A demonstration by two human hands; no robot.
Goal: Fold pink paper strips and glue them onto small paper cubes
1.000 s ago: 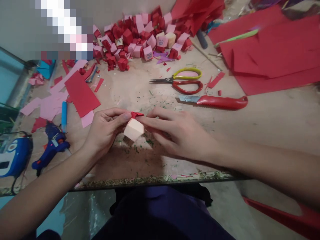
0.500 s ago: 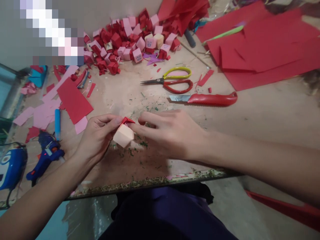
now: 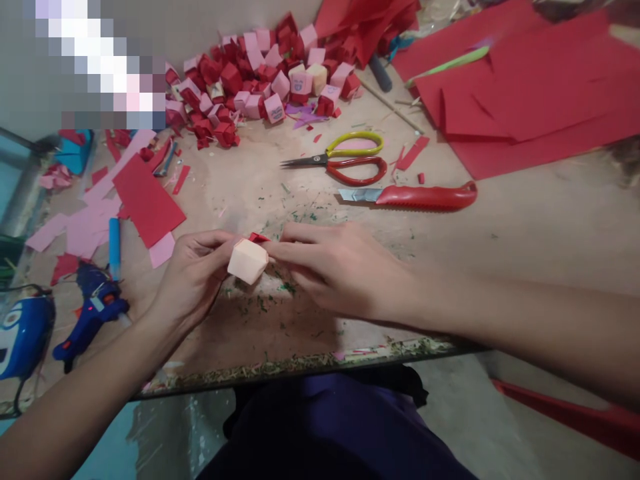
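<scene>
Between my hands is a small folded paper figure with a cream cube-shaped block (image 3: 249, 262) and a red paper part (image 3: 259, 237) behind it. My left hand (image 3: 195, 267) is closed, thumb and fingers pinching it from the left. From the right, my right hand (image 3: 345, 267) reaches in with bent fingers, their tips at the red part and the cube's edge. Some of the red part is hidden behind the cube and fingers. Beyond the right hand lie a red-handled utility knife (image 3: 425, 196) and scissors (image 3: 330, 160) with one yellow and one red loop.
A heap of pink and red folded paper pieces (image 3: 250, 87) fills the back. Red sheets (image 3: 525, 100) lie at the right. To the left are a red paper rectangle (image 3: 150, 200), pink scraps (image 3: 93, 227), a blue glue gun (image 3: 93, 313) and a blue device (image 3: 27, 333).
The cream cube has tilted up, so less of the red part shows. My right hand's fingers have shifted slightly at its right side. My left hand has hardly moved.
</scene>
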